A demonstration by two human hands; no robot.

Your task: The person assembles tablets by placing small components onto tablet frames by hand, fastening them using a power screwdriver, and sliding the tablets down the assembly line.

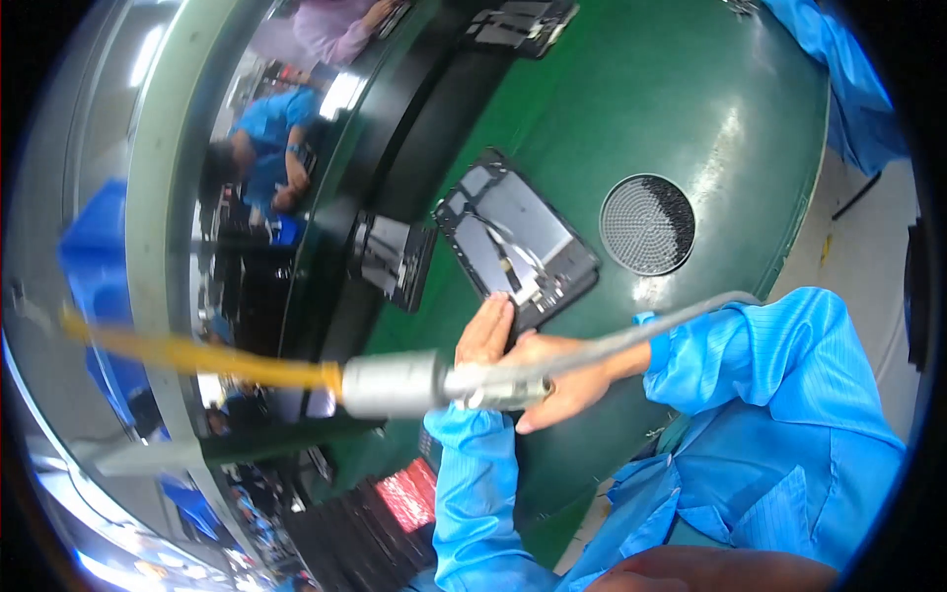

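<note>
An opened black tablet (pixel 533 232) lies on the green worktop, its grey inner panels, ribbon cables and small parts exposed. My left hand (pixel 481 333) stretches its fingers to the tablet's near edge and touches it there. Just right of that, my right hand (pixel 582 373) reaches in by the tablet's near corner. A blurred grey cylinder-shaped tool (pixel 395 385), with a yellow cord and a grey cable, crosses in front of both hands. It hides most of the right fingers, so I cannot tell whether they grip anything.
To the right stands a round dish (pixel 648 225) with dark small pieces in it. More opened devices lie at the left (pixel 390 257) and far edge (pixel 523 25). Black trays (pixel 345 538) and a red-wrapped item (pixel 406 495) are stacked lower left. A co-worker's blue sleeve (pixel 853 89) shows far right.
</note>
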